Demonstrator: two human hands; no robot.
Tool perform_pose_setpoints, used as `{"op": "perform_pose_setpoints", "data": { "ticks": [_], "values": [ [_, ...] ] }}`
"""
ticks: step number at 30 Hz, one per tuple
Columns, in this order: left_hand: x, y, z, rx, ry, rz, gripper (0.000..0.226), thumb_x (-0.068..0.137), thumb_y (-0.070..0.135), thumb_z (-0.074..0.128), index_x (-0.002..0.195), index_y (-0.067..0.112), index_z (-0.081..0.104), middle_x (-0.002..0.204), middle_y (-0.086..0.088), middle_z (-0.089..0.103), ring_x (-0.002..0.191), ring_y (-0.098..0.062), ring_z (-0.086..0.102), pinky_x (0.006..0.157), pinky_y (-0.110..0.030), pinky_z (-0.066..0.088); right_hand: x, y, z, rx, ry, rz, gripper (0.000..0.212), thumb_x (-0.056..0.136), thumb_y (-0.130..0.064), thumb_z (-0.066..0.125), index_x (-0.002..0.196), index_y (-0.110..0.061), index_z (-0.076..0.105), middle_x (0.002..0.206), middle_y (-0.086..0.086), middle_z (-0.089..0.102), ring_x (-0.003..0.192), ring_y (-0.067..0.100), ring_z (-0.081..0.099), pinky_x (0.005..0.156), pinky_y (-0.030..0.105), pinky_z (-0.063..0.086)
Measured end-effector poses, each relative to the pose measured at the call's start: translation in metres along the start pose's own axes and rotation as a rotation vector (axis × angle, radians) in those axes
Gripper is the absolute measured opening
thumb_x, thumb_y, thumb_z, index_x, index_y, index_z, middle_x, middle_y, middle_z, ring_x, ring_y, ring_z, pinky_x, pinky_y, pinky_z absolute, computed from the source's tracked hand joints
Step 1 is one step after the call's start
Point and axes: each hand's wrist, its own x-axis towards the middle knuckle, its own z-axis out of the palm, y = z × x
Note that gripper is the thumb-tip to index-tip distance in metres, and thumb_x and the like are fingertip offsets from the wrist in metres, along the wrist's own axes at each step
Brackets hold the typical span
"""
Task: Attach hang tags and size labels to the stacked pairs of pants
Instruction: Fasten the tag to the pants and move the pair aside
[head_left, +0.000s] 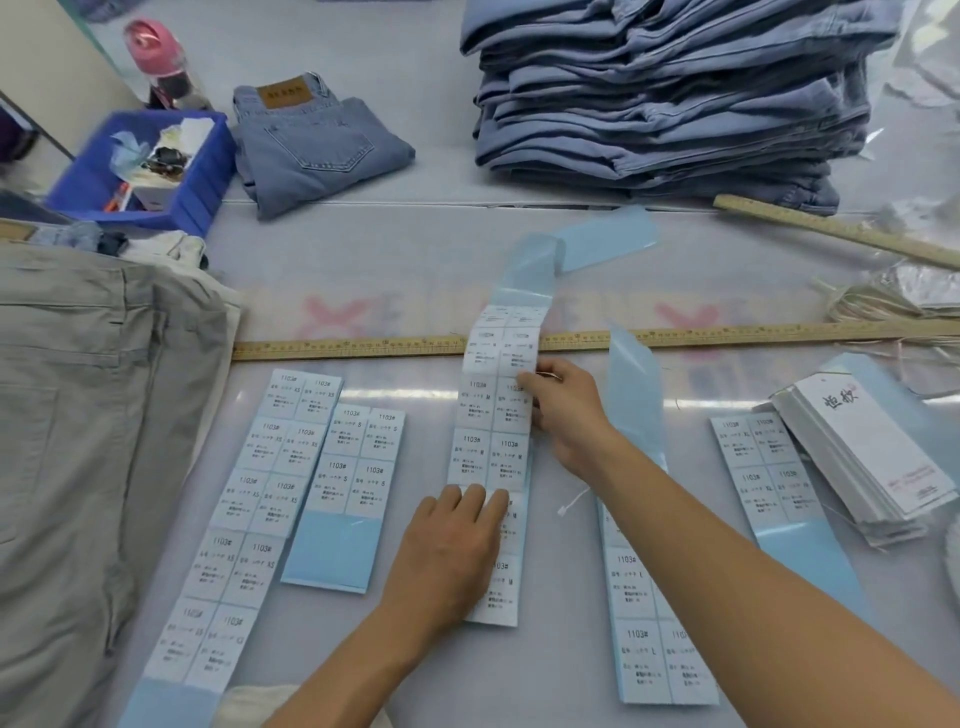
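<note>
The person works on the M label strip (491, 452), a long sheet of size stickers on pale blue backing that lies in the middle of the table (415, 260), between the S strip (358, 467) and the L strip (644, 623). The left hand (452, 551) lies flat on the lower part of the strip, fingers straight, pressing it down. The right hand (561, 410) pinches the right edge of the strip higher up, with thumb and fingers curled on one sticker. It seems the step is to peel a single M label from the backing. To do this well, the left hand should hold the backing firmly just under the row in work, so the sheet does not lift, and the right hand should pull slowly from a corner, so the sticker does not tear or curl on itself. The hang tags (872, 457) wait in a pile at the right, touching the XL strip (763, 467). The stacked blue pants (675, 104) stand far behind, well apart from the labels, and beige pants (78, 415) lie at the left.
</note>
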Motion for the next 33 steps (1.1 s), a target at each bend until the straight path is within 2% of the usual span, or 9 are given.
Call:
{"op": "perform_pose_setpoints", "data": {
  "ticks": [6,10,12,15,18,23,27,29,33],
  "values": [
    [-0.005,0.0,0.003,0.006,0.023,0.017,0.032,0.072,0.012,0.082,0.101,0.014,0.069,0.08,-0.004,0.057,0.066,-0.026,0.052,0.055,-0.036,0.043,-0.009,-0.004,-0.018,0.108,-0.046,-0.01,0.015,0.096,0.0,0.062,0.105,-0.01,0.067,0.096,0.004,0.078,0.083,0.015,0.074,0.066,0.026,0.06],
    [0.0,0.0,-0.009,-0.129,0.073,-0.024,0.009,0.088,0.015,0.065,0.097,0.016,0.068,0.078,0.0,0.059,0.068,-0.027,0.057,0.057,-0.036,0.047,-0.015,-0.003,-0.023,0.046,-0.082,-0.044,0.016,0.098,-0.002,0.061,0.108,-0.011,0.067,0.097,0.002,0.079,0.086,0.014,0.075,0.067,0.024,0.058],
    [0.01,-0.003,-0.021,-0.348,0.152,-0.174,0.017,0.097,0.016,0.058,0.11,0.017,0.068,0.086,0.004,0.065,0.077,-0.019,0.061,0.063,-0.032,0.051,-0.015,-0.001,-0.026,0.009,-0.096,-0.051,0.015,0.099,-0.003,0.06,0.109,-0.01,0.068,0.098,0.001,0.079,0.088,0.015,0.076,0.068,0.025,0.059],
    [0.037,-0.013,-0.035,-0.581,0.249,-0.525,0.024,0.101,0.026,0.057,0.125,0.028,0.058,0.091,0.015,0.055,0.086,-0.005,0.053,0.069,-0.018,0.043,-0.016,0.004,-0.03,0.022,-0.098,-0.032,0.013,0.1,-0.005,0.059,0.107,-0.009,0.069,0.098,0.001,0.079,0.088,0.018,0.076,0.07,0.028,0.06],
    [0.07,-0.026,-0.04,-0.734,0.268,-0.643,0.026,0.1,0.028,0.058,0.126,0.03,0.057,0.101,0.011,0.057,0.095,-0.007,0.055,0.075,-0.024,0.045,-0.018,0.007,-0.033,0.049,-0.079,-0.01,0.013,0.1,-0.005,0.058,0.105,-0.009,0.069,0.097,0.001,0.079,0.087,0.017,0.076,0.07,0.028,0.06],
    [0.127,-0.049,-0.042,-1.074,0.123,-0.762,0.054,0.095,0.04,0.068,0.144,0.028,0.046,0.115,0.012,0.063,0.105,0.003,0.057,0.084,-0.019,0.044,-0.018,0.007,-0.034,0.005,-0.095,-0.072,0.014,0.099,-0.004,0.06,0.101,-0.011,0.072,0.094,0.002,0.079,0.089,0.018,0.075,0.071,0.027,0.06],
    [0.162,-0.061,-0.046,-1.376,-0.044,-0.905,0.077,0.088,0.047,0.076,0.151,0.023,0.04,0.127,-0.003,0.065,0.115,-0.022,0.064,0.09,-0.039,0.054,-0.021,0.009,-0.035,-0.151,-0.129,-0.139,0.013,0.096,-0.002,0.064,0.096,-0.01,0.074,0.097,0.009,0.077,0.1,0.029,0.072,0.093,0.046,0.059],
    [0.166,-0.061,-0.047,-1.448,-0.088,-0.912,0.068,0.087,0.039,0.079,0.146,0.022,0.048,0.131,-0.007,0.065,0.118,-0.027,0.063,0.09,-0.042,0.054,-0.025,0.009,-0.038,-0.253,-0.171,-0.164,0.012,0.096,-0.003,0.065,0.096,-0.011,0.075,0.098,0.009,0.077,0.102,0.03,0.071,0.097,0.049,0.056],
    [0.155,-0.055,-0.049,-1.495,0.034,-0.73,0.049,0.089,0.001,0.073,0.131,0.022,0.059,0.098,-0.004,0.079,0.089,-0.022,0.075,0.067,-0.033,0.059,-0.031,0.001,-0.043,-0.276,-0.238,-0.169,0.02,0.097,-0.009,0.063,0.101,-0.025,0.075,0.1,-0.005,0.077,0.1,0.019,0.072,0.097,0.042,0.057]
  ]
}}
